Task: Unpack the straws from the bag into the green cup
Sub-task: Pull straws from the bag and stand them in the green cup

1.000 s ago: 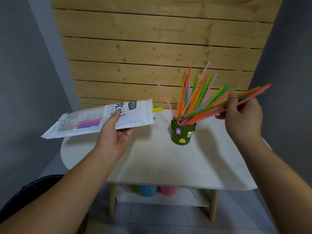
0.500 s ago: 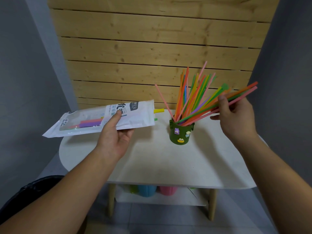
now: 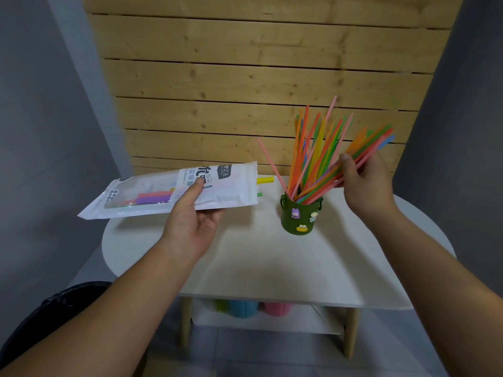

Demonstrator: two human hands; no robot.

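Observation:
A dark green cup (image 3: 300, 216) with small cartoon stickers stands on the white table (image 3: 272, 257), right of centre. Several coloured straws (image 3: 313, 148) stand upright in it. My right hand (image 3: 363, 183) is shut on a slanted bundle of straws (image 3: 366, 149) whose lower ends sit in the cup. My left hand (image 3: 192, 219) holds the white straw bag (image 3: 168, 190) flat above the table's left side. A few straws remain inside the bag, and a yellow straw end (image 3: 265, 180) and a green one poke out of its open right end.
A wooden slat wall (image 3: 258, 77) rises behind the table. On the lower shelf stand a green, a blue cup (image 3: 243, 308) and a pink cup (image 3: 275, 308). Grey walls close in on both sides. A dark object (image 3: 54, 311) lies at the lower left.
My right hand has slid in towards the cup, pushing the slanted bundle deeper and tilting it steeper. The left hand and the bag have stayed in place.

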